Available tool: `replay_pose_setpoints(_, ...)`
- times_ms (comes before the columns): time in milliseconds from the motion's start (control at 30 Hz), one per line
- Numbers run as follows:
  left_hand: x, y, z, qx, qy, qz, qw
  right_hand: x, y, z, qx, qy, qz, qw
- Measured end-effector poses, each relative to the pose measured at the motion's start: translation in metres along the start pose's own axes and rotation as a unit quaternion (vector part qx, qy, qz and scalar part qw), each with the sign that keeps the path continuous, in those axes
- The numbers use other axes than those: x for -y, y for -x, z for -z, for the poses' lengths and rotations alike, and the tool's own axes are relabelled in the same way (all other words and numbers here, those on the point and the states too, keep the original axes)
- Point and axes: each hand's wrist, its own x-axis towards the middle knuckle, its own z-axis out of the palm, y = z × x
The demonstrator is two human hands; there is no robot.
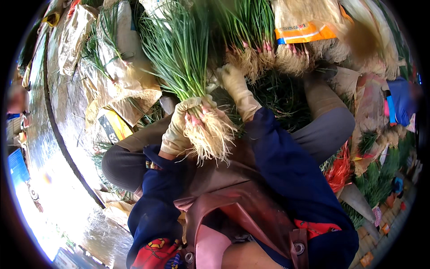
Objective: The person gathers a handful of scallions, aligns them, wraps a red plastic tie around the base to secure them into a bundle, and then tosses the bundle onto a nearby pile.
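My left hand (175,133), in a pale glove, is wrapped round a bunch of spring onions (179,58) just above the roots. The bunch stands tilted, its long green leaves pointing away from me and its pinkish bulbs and shaggy pale roots (209,134) hanging toward my lap. Beside the stems, to the right, my gloved right hand (236,87) has its fingers curled in; what they hold, if anything, is hidden. Beyond it lie more spring onions (251,47) in a row, roots toward me.
Sacking with an orange band (309,32) covers part of the far row. Loose green leaves (280,96) lie between my bent knees. At left are crumpled sacks (130,96) and a wet floor (67,107) crossed by a dark line. Red plastic strands (339,168) lie at right.
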Motion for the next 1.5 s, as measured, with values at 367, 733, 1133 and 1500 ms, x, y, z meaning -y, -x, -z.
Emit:
replay_pose_setpoints(367, -0.021, 0.022, -0.018, -0.060, -0.008, -0.039, 0.997, -0.043, -0.082, -0.031, -0.070, 0.298, 0.254, 0.917)
replay_pose_setpoints(733, -0.002, -0.020, 0.071, -0.024, -0.132, 0.066, 0.989, 0.000, -0.001, 0.010, 0.091, 0.171, 0.127, 0.973)
replay_pose_setpoints(1133, -0.008, -0.016, 0.027, -0.056, -0.042, -0.131, 0.989, -0.013, 0.008, -0.005, 0.378, -0.580, -0.077, 0.717)
replay_pose_setpoints(1500, -0.009, -0.006, -0.010, 0.024, 0.049, -0.089, 0.995, 0.064, -0.054, 0.034, -0.027, 0.676, 0.031, 0.735)
